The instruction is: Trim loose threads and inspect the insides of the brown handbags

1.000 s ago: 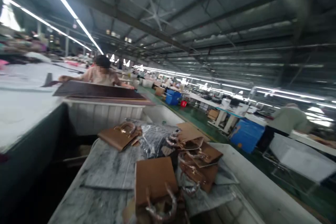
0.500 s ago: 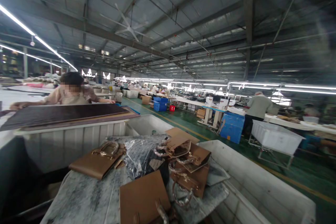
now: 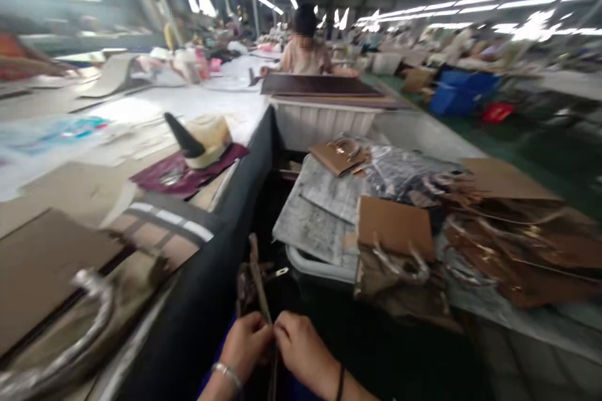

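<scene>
Low in the head view, my left hand, with a bracelet on the wrist, and my right hand, with a dark band, are side by side. Both have their fingers pinched on the upper edge of a narrow brown handbag seen almost edge-on. A small pale metal piece sticks out from it, and a wrapped handle shows beside it. The lower part is hidden by my hands and blurred. To the left, another handbag with a plastic-wrapped handle lies on the table. A tan handbag lies right of my hands.
A grey-mottled board carries several brown handbags and a plastic-wrapped bundle. On the left table a yellowish container sits on maroon material. Beyond a white bin, a person stands behind dark sheets.
My view has swung left and down. Both my hands and the handbag they hold have come into sight, along with the left table.
</scene>
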Available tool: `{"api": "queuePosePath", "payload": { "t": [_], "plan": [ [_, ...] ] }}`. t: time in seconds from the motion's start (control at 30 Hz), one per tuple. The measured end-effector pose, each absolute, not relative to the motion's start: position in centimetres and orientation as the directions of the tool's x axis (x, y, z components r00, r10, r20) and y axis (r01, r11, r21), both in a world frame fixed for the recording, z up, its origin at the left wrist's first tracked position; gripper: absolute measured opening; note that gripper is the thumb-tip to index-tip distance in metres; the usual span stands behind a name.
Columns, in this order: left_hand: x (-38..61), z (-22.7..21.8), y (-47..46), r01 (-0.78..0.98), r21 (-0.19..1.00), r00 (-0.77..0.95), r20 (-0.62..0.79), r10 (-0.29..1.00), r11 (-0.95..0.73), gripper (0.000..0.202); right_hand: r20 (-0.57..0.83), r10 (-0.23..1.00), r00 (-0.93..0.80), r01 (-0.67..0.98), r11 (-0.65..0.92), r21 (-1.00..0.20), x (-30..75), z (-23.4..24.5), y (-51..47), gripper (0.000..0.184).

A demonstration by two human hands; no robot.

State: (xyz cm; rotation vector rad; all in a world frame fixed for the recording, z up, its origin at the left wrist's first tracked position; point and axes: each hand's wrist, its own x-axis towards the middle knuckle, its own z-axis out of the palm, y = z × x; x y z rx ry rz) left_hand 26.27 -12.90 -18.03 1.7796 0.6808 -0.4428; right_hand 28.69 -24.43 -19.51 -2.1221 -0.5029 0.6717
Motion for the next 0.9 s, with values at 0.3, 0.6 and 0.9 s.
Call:
{"api": "queuePosePath", "payload": {
  "t": [0.3,0.6,0.9],
  "plan": [
    [25.1,-17.8,-12.2,0.695,0.715,0.676,-0.687,0.266,0.079,0.015,-0.322,0.607,0.727,0.104,-0.56,-0.822,29.3,-18.8,-24.4,0.02],
    [24.4,-18.4,-11.6,0.668,0.732,0.686,-0.675,0.272,0.131,0.008,-0.338,0.617,0.71,0.089,-0.555,-0.827,29.2,-19.2,-23.9,0.018],
    [23.4,-19.1,-11.7,0.612,0.79,0.727,-0.581,0.366,0.04,0.009,-0.38,0.594,0.709,0.035,-0.568,-0.822,29.1,-18.6,-23.4,0.019]
  ]
}}
